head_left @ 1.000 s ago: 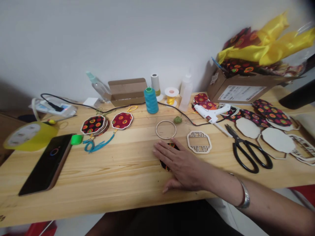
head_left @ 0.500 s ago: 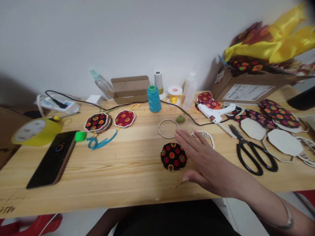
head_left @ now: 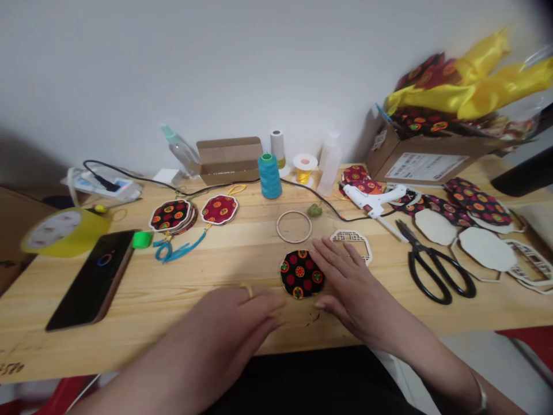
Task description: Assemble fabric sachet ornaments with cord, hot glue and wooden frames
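A black fabric-covered piece (head_left: 301, 274) with red and orange flower prints and a pale scalloped edge lies flat on the wooden table. My right hand (head_left: 352, 288) is beside it on the right, palm down, fingers stretched out and the fingertips at its edge. Slightly blurred, my left hand (head_left: 233, 325) reaches in from the lower left with its fingers extended, just short of the piece. Nothing shows in either hand. A thin ring (head_left: 294, 226) lies behind the piece, and a pale openwork frame (head_left: 365, 245) sits partly behind my right fingers.
To the right are black-handled scissors (head_left: 437, 265), a white glue gun (head_left: 372, 200), pale blank plates (head_left: 487, 249) and a cardboard box (head_left: 404, 155) of fabric. Teal thread (head_left: 270, 177) stands at the back. Finished ornaments (head_left: 220, 209), a phone (head_left: 94, 276) and yellow tape (head_left: 88, 233) are leftward.
My left hand has come into view from the lower left, toward the black piece. My right hand stays beside that piece. The view has shifted slightly.
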Tool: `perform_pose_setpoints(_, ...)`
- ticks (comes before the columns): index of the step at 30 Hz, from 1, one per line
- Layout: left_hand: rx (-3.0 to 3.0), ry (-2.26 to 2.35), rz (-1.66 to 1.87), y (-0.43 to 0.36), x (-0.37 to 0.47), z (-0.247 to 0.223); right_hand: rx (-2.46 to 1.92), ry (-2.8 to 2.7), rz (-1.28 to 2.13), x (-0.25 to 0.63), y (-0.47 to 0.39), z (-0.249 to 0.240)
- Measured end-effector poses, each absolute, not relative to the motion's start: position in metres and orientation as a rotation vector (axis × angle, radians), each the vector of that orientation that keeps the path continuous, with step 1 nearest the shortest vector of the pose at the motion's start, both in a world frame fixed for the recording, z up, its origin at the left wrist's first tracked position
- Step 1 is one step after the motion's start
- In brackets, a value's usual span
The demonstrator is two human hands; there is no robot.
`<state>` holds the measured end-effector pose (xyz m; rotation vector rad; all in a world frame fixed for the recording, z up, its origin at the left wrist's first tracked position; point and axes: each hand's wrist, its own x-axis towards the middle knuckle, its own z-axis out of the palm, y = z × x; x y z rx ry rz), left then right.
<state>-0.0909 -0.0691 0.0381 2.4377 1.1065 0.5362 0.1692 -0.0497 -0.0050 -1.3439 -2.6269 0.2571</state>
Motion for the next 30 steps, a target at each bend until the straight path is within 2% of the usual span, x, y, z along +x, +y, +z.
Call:
perform_pose_setpoints(1, 2.469, 1.089, 0.521, -0.059, -0.076, 0.033, -1.347, -2.626, 0.255, 0.168, -0.049, -0.007)
perform_pose_setpoints(5, 2.650, 1.258, 0.814, -0.041, -0.038, -0.004, -1.352, -2.658, 0.278, 0.166, -0.050, -0.016)
perform_pose_setpoints(8, 2.677, 1.457, 0.736, -0.044, -0.032, -0.021, -1.326, -2.692, 0.286, 0.166, -0.052, -0.018)
perform_pose_setpoints(25, 2.515, 1.507, 0.604, -0.045, -0.033, -0.025, -1.329, -2.759, 0.288, 0.164, -0.050, -0.021)
perform_pose_setpoints(30, 2.431, 1.563, 0.816, -0.043, -0.039, -0.021, -1.344, -2.635, 0.206, 0.175, -0.053, -0.015)
